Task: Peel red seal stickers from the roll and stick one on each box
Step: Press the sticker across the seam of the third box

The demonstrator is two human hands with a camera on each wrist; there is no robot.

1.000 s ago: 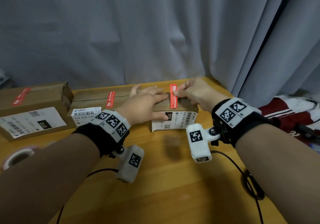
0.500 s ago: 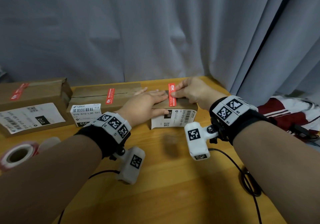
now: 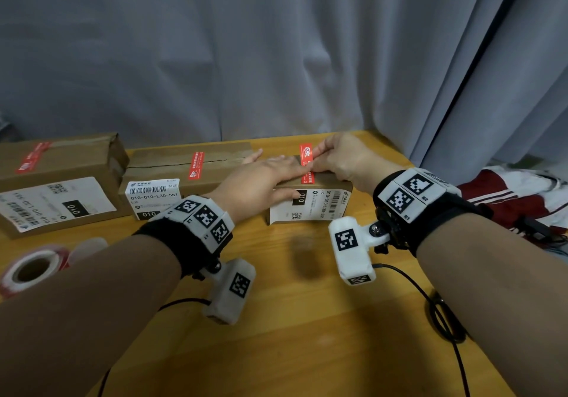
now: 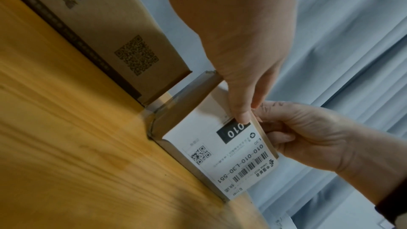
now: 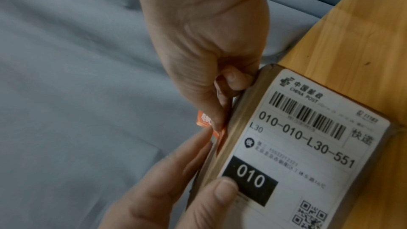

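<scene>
Sticker placement on the small box

Right hand is pinching the narrow red seal sticker between thumb and fingertip, its near end lying on the small brown cardboard box while the far end is lifting free. Left hand is lying flat, fingers straight, thumb pressing the white shipping label. Two larger cardboard boxes are sitting leftward on the wooden table, each bearing a sticker; the red-and-white sticker roll is lying near the left forearm.
</scene>
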